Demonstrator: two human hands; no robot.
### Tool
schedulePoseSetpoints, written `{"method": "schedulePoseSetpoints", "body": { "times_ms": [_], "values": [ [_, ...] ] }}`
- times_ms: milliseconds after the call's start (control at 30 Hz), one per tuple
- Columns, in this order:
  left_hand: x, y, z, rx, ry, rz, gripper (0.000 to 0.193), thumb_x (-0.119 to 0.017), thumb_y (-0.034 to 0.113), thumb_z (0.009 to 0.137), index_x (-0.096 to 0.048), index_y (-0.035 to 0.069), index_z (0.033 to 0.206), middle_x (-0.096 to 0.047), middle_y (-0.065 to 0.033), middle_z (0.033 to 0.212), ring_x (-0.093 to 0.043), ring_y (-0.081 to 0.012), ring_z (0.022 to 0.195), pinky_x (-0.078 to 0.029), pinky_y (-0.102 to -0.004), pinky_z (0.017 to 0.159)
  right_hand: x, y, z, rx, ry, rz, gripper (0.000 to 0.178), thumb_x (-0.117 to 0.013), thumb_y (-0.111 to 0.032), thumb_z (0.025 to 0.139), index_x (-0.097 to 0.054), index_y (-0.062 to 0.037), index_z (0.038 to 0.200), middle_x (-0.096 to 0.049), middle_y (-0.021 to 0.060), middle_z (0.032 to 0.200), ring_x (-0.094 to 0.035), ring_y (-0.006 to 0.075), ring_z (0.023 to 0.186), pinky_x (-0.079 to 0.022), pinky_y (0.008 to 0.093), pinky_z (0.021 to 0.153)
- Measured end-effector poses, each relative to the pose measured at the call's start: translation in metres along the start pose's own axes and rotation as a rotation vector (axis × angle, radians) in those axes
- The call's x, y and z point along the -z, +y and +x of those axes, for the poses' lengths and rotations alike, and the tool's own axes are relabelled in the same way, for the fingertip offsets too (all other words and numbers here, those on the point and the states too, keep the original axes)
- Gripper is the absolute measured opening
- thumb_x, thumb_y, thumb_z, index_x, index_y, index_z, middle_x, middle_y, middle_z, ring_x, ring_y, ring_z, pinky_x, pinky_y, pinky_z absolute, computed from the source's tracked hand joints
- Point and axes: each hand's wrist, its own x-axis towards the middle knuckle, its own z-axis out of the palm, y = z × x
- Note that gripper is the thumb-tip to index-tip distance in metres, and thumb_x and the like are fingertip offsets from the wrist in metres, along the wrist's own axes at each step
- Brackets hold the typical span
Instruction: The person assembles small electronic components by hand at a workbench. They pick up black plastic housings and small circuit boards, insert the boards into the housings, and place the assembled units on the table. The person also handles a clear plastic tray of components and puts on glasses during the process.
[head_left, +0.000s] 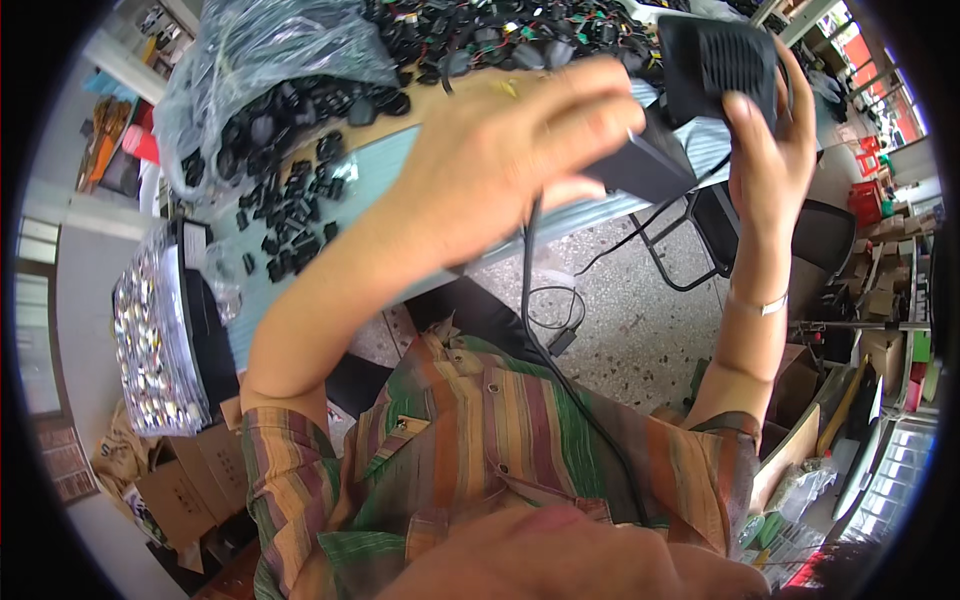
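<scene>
My left hand (510,150), slightly blurred, is closed around a black rectangular block (650,160), held above the table's front edge. Raised to the right of it, my right hand (775,150) grips a black square housing (720,70) with a ribbed grille, the thumb pressed on its lower edge. Housing and block are close together; whether they are joined I cannot tell. A black cable (527,280) runs from below my left hand down across my striped shirt.
Small black plastic parts (290,215) lie loose on the pale blue table (375,180), beside a clear plastic bag (270,50) of similar parts. Farther back is a heap of black parts with wires (500,35). A black chair (820,235) stands right; a cable with an adapter (563,340) lies on the floor.
</scene>
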Motion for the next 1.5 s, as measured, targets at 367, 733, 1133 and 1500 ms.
{"method": "schedulePoseSetpoints", "body": {
  "times_ms": [367,733,1133,1500],
  "values": [
    [-0.112,0.083,0.044,-0.191,-0.112,-0.387,0.039,-0.065,0.015,0.078,-0.055,0.015,0.116,-0.058,-0.0066,0.124,-0.054,-0.0097,0.057,-0.044,-0.0251,0.049,0.141,-0.042,-0.122,-0.119,0.405,-0.173,0.103,-0.092,-0.029,0.064,-0.035,0.0055,0.143,-0.054,0.0197,0.133,-0.057,0.0274,0.118,-0.048,0.0394,0.101],
    [-0.308,0.090,0.102,-0.011,-0.132,-0.704,0.056,-0.076,0.033,0.077,-0.050,0.008,0.120,-0.051,-0.0102,0.127,-0.067,-0.0304,0.090,-0.057,-0.0388,0.073,0.280,0.056,-0.085,-0.436,0.404,-0.347,0.052,-0.064,0.003,0.089,-0.045,0.0083,0.137,-0.057,0.0178,0.130,-0.057,0.0222,0.117,-0.045,0.0332,0.101],
    [-0.357,-0.026,0.105,0.425,0.131,-0.538,0.059,-0.083,0.017,0.076,-0.047,0.002,0.120,-0.053,-0.0167,0.113,-0.060,-0.0297,0.097,-0.053,-0.0370,0.075,0.244,0.252,0.039,-0.683,-0.012,-0.241,0.056,-0.081,-0.023,0.079,-0.060,-0.0068,0.128,-0.065,0.0050,0.117,-0.062,0.0128,0.096,-0.052,0.0271,0.071],
    [-0.378,-0.062,0.085,0.761,-0.130,-0.534,0.057,-0.082,0.029,0.075,-0.046,-0.001,0.109,-0.056,-0.0193,0.101,-0.058,-0.0349,0.091,-0.047,-0.0425,0.079,0.237,0.325,0.018,-0.994,0.052,-0.061,0.053,-0.077,-0.031,0.084,-0.060,-0.0079,0.129,-0.062,0.0054,0.119,-0.059,0.0162,0.105,-0.052,0.0323,0.079]
  ]
}}
